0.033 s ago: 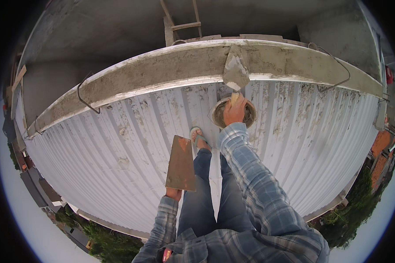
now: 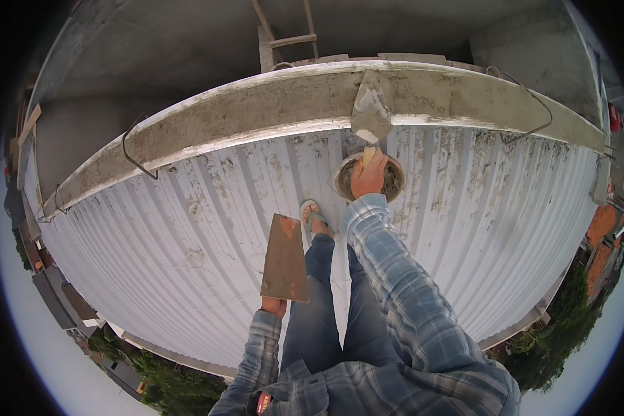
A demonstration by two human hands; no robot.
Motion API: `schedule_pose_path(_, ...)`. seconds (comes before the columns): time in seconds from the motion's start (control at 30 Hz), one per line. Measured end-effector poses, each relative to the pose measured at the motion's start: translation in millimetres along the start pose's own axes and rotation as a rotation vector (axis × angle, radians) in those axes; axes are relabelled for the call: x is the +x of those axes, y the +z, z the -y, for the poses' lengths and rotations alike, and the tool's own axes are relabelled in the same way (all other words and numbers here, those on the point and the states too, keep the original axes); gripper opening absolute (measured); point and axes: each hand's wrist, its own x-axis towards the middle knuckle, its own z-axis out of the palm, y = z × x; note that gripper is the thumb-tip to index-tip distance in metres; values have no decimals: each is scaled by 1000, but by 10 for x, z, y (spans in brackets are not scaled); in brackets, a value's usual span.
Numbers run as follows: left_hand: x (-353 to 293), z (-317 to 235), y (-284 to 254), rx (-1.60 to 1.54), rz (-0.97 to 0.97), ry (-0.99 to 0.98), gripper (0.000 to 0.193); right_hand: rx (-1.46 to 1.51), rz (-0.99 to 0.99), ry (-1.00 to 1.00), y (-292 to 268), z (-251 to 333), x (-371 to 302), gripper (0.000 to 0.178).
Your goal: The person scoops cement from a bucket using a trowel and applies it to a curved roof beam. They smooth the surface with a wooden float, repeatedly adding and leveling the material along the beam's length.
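Note:
My right hand (image 2: 369, 173) is closed round the handle of a pointing trowel (image 2: 371, 116). Its pointed blade, smeared with grey mortar, lies over the face of the long concrete beam (image 2: 236, 111); whether it touches cannot be told. Beneath that hand stands a round bucket (image 2: 400, 182) of wet mortar, partly hidden by the fingers. My left hand (image 2: 274, 306) grips a flat, tapered plastering board (image 2: 285, 258) from below, near my left thigh. The board's brown-grey top has an orange patch at its far end, and most of the left fingers are hidden under it.
Corrugated white roofing sheet (image 2: 208, 277), spattered with mortar, lies under my sandalled foot (image 2: 315, 216). Bent metal rods (image 2: 133, 156) hook over the beam at left and right. Beyond it, a wooden ladder (image 2: 292, 40) stands in a dark recess. Trees and houses show past the roof edges.
My right hand and the trowel have shifted very slightly left and toward the far side. The left hand and its board stay practically in place.

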Motion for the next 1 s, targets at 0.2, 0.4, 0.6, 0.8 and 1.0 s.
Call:
schedule_pose_path(0.2, -53, -137, 17, -62, 9, 106, 49, -59, -24, -45, 98, -81, -343, 53)
schedule_pose_path(0.4, 60, -242, 116, -78, 55, 61, 48, -32, 56, 130, -1, -262, -813, 57)
schedule_pose_path(0.6, -22, -210, 384, -168, 125, 64, 45, -249, 104, 145, -273, -883, -1666, 55)
schedule_pose_path(0.8, 190, 8, 686, -205, 215, -38, 45, -308, 397, 649, -173, -1169, -1159, 59)
schedule_pose_path(1.0, 336, 38, 1651, -459, 340, -191, 36, 201, 420, 487, -440, -1157, -674, 59)
